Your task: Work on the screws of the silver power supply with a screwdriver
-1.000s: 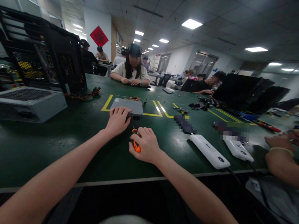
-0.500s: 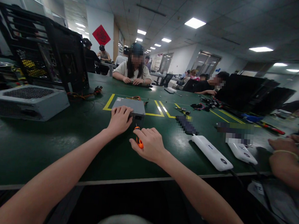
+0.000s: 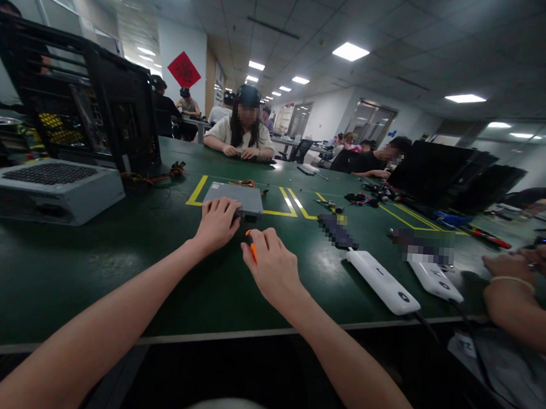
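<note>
Red diamond on a white pillar

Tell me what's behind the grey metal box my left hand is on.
Behind the grey metal box, orange-yellow wires show just past its far edge. The box hides where they start and anything lying low behind it.

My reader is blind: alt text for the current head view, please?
The left hand rests on a gray metal box on a green table; the right hand holds a partly hidden orange tool nearby. Across the table sits another person.
</note>
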A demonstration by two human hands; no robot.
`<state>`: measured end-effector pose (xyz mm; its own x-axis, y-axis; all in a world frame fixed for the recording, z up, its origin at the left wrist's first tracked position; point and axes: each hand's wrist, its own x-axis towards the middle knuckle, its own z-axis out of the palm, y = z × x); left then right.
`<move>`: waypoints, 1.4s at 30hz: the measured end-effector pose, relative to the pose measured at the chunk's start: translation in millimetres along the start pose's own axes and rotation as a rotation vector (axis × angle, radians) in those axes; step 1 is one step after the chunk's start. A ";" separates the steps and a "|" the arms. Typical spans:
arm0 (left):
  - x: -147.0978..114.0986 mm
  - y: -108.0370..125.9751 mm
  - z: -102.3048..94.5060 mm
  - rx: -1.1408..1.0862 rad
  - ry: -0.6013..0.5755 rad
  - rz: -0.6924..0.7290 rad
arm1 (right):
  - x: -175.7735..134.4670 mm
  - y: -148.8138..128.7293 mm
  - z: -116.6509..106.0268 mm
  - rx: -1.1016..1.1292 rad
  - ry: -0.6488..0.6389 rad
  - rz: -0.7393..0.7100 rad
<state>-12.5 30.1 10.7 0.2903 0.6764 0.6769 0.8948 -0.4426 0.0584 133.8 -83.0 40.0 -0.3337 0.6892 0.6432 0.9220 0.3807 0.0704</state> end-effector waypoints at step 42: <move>0.4 0.3 1.6 -0.016 -0.005 -0.016 | -4.6 -7.6 3.3 0.039 0.001 -0.020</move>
<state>-11.6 31.1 9.8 0.2775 0.6865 0.6721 0.8940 -0.4406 0.0810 127.6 -87.1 34.0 -0.3515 0.6810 0.6424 0.9070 0.4177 0.0535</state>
